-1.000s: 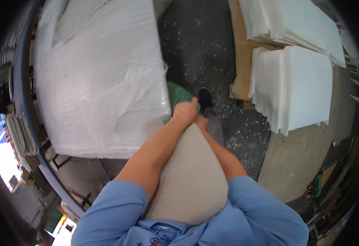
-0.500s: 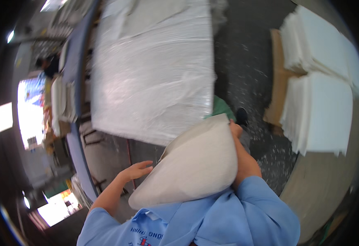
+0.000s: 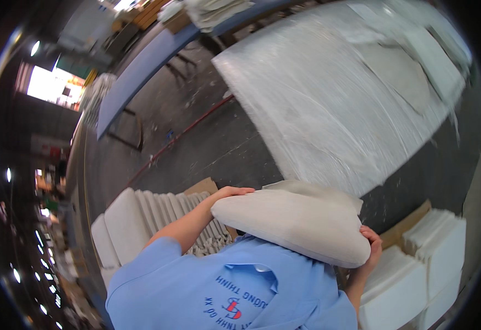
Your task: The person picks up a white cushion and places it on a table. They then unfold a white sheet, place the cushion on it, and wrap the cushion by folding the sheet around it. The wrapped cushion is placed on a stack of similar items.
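Observation:
A beige fabric-covered cushion (image 3: 292, 220) is held in front of my chest, with loose fabric (image 3: 317, 190) along its far edge. My left hand (image 3: 235, 192) lies on its far left corner, the fingers along the edge and the palm side hidden. My right hand (image 3: 371, 242) grips the right end, fingers bent over the side. Beyond the cushion stands a large surface wrapped in clear plastic (image 3: 328, 104); a flat beige fabric piece (image 3: 397, 74) lies on it.
A row of similar beige cushions (image 3: 141, 217) stands at my left. White stacked pads (image 3: 438, 242) stand at my right beside cardboard (image 3: 411, 223). A long blue-topped table (image 3: 141, 71) runs along the far left. A red line (image 3: 180, 137) crosses the dark floor.
My view has turned left, bringing the cushion row into sight. My left hand, earlier apart from the cushion with fingers spread, is now on it. The cushion lies more level across my front.

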`<state>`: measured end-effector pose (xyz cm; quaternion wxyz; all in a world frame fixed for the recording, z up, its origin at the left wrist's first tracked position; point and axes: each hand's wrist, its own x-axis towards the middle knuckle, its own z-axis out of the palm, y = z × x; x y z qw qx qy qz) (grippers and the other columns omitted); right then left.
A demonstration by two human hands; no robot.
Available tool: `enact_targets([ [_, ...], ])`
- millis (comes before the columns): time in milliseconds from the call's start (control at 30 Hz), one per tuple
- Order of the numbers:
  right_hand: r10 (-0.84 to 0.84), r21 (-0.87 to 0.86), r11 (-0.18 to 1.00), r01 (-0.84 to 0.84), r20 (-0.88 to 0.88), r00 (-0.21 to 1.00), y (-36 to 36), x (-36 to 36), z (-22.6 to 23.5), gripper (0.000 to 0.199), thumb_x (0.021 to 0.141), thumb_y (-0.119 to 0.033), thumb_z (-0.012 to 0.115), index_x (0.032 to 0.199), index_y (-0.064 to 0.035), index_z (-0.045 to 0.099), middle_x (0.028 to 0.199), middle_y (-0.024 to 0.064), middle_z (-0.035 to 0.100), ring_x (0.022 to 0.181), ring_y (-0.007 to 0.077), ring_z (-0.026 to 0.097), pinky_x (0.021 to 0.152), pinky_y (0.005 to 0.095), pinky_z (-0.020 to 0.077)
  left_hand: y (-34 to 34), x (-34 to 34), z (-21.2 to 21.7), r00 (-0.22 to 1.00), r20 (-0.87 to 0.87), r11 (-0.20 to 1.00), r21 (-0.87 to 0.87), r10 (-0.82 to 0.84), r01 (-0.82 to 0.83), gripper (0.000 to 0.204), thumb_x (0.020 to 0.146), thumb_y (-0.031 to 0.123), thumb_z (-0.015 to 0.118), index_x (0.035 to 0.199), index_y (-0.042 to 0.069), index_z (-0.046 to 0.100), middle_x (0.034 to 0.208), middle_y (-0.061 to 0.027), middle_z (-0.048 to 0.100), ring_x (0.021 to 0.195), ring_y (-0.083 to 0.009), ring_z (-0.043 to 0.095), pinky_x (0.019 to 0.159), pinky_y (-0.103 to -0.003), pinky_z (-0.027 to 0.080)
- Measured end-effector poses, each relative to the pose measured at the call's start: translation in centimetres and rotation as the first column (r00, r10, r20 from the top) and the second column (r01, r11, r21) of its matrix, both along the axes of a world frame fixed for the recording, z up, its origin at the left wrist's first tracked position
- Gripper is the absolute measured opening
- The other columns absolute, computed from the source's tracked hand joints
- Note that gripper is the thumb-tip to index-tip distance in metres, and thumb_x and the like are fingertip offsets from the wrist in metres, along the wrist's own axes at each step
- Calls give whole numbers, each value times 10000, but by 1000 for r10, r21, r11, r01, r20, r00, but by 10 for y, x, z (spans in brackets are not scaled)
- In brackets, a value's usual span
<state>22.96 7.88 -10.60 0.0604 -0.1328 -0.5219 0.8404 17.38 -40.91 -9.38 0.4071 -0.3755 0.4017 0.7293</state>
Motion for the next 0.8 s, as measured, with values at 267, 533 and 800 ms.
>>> enact_targets([
  [267, 177, -305, 941, -146, 77, 981, 14, -50, -79, 688, 1070, -601, 401, 978, 7, 709, 1055, 165, 729, 978, 266, 696, 945, 456, 562, 13, 4, -62, 957, -283, 998, 32, 64, -57, 477, 1024, 155, 580, 1474, 9, 528, 1356, -93, 651, 1187, -173, 648, 1026, -317, 507],
  [533, -59, -70, 995, 77, 224, 973, 22, -87, -47, 751, 1094, -588, 309, 799, -28, 713, 864, 158, 749, 880, 316, 727, 933, 475, 562, 46, 25, -81, 900, -366, 958, -64, 237, -279, 322, 938, 151, 549, 1190, -14, 664, 1081, -129, 696, 955, -239, 688, 839, -411, 559],
  [800, 412, -56, 911, -410, 53, 909, 90, -181, 39, 721, 1115, -538, 283, 844, -44, 731, 938, 159, 753, 1052, 317, 699, 1071, 466, 486, 160, 47, -33, 697, -67, 700, 43, 714, -712, 398, 937, 234, 584, 1225, -36, 631, 1115, -151, 687, 983, -242, 678, 861, -377, 557],
])
